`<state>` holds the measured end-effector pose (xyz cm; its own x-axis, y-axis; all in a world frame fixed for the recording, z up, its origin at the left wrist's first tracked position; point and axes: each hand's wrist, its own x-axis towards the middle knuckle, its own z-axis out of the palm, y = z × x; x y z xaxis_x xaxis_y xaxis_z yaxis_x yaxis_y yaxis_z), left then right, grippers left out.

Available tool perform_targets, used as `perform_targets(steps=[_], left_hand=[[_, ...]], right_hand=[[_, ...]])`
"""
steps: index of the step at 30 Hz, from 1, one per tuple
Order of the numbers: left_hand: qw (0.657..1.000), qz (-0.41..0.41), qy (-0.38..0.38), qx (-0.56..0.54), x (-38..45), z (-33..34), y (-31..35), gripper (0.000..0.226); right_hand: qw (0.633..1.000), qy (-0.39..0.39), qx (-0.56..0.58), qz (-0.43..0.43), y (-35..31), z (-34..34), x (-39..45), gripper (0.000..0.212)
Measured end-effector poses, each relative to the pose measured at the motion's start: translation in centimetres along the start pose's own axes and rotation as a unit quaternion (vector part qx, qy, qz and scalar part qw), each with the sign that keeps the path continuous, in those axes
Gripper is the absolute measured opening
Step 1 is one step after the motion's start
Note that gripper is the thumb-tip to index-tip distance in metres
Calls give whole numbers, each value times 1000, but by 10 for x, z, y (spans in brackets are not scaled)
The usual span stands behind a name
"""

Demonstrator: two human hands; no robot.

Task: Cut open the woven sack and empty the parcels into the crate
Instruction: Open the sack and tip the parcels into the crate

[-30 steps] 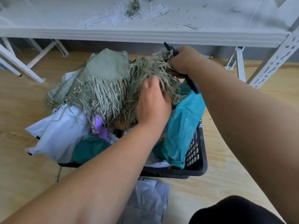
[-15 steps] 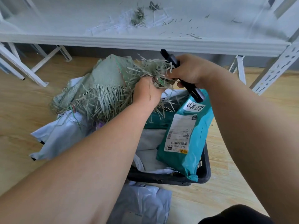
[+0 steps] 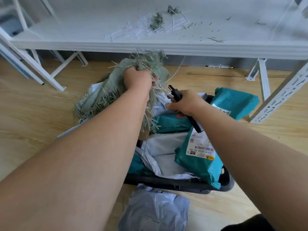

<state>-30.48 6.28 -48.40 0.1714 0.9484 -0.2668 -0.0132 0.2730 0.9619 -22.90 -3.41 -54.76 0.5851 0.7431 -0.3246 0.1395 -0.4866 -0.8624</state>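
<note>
The left hand (image 3: 138, 79) grips a bunched fistful of the frayed grey-green woven plastic sack (image 3: 106, 94), lifted above the far left corner of the black slatted plastic crate (image 3: 175, 182) that stands on the pale wooden floor (image 3: 33, 114). The right hand (image 3: 185, 104) is wrapped round a black-handled utility cutter (image 3: 176, 95) and hangs over the middle of the crate. The crate already holds parcels: a teal plastic mailer with a white barcode label (image 3: 198, 157) leans over its right rim, with white and teal bags beneath. The sack looks slack and nearly spent, so the step in hand seems to be shaking out the remainder; doing it well means raising the closed end high with the cut mouth pointing down into the crate, and keeping the cutter turned away from the left forearm. One pale blue-grey plastic mailer (image 3: 155, 209) lies on the floor just beside the crate's near edge and wants picking up. The white metal shelf (image 3: 166, 47) sits close overhead, strewn with fibre scraps, and limits how high the sack can go.
</note>
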Motion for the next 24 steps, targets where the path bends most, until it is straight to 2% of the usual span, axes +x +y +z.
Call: perform_targets(steps=[2, 5, 8, 10, 12, 14, 16, 18, 20, 22, 24], left_hand=[[999, 44, 14, 27, 7, -4, 11, 14], [997, 69, 15, -43, 20, -10, 24, 19], [997, 59, 39, -22, 28, -15, 24, 15], [999, -1, 48, -16, 35, -23, 18, 26], [996, -51, 19, 68, 44, -34, 14, 34], [984, -55, -25, 167, 51, -43, 13, 42], [974, -57, -41, 218, 57, -41, 12, 60], [952, -24, -55, 299, 45, -32, 15, 79], [923, 42, -42, 380, 28, -25, 18, 89], [898, 109, 8, 426, 9, -25, 15, 83], [878, 196, 74, 430, -6, -34, 4, 64]], right_hand=[[1000, 19, 9, -7, -2, 4, 3, 14], [998, 54, -19, 1, -5, 0, 8, 17], [998, 65, 1, -25, -8, 2, 10, 11], [998, 46, 50, -17, -5, 5, 7, 7], [996, 49, 72, -2, 0, 6, 6, 6], [996, 67, 62, -11, -2, 4, 8, 6], [995, 76, 61, -32, -14, 2, 11, 6], [994, 81, 61, -40, -27, -2, 14, 4], [994, 91, 58, -29, -34, -8, 16, 6], [993, 96, 65, -19, -36, -15, 18, 12], [993, 96, 71, -10, -36, -19, 18, 15]])
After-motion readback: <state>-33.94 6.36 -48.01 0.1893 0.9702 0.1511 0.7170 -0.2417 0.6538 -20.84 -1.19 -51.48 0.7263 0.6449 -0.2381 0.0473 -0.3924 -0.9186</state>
